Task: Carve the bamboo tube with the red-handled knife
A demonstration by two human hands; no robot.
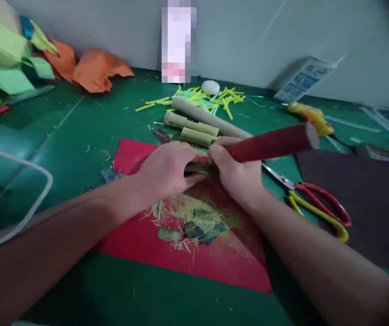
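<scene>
Red handle (272,142), butt rightward, long axis slightly aslant

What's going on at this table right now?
A person has both hands over a red sheet on the green table. The right hand grips a dark red cylinder; the left hand seems to hold a greenish piece, mostly hidden between the hands. Pale shavings lie scattered on the sheet. Beyond the hands are two short greenish cylinders and a longer pale rod; scissors lie to the right.
</scene>
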